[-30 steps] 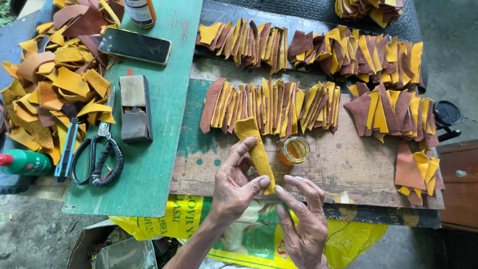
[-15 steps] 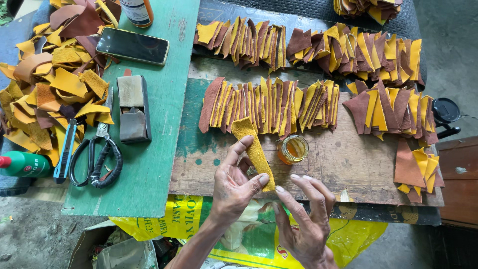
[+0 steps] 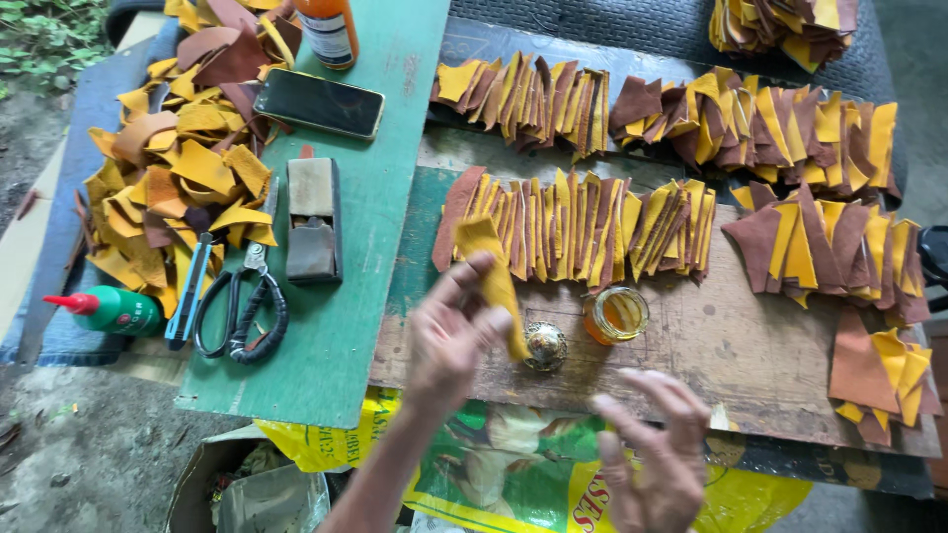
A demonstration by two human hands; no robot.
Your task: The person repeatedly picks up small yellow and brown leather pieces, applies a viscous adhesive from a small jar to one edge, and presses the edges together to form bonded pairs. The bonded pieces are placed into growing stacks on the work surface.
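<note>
Gluing step under way near front edge of wooden board (image 3: 750, 345).
Left hand (image 3: 449, 341) pinching yellow leather strip (image 3: 494, 276); right hand (image 3: 657, 449) empty, fingers spread; open glue jar (image 3: 615, 314) likely needed next.

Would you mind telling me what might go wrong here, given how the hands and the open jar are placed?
The open glass jar of amber liquid stands uncapped beside the left hand; a stray sweep could tip it onto the wooden board and the row of leather pieces. The lid sits right under the yellow leather strip and might be knocked off the edge. The right hand looks blurred, so contact is hard to judge.
</note>
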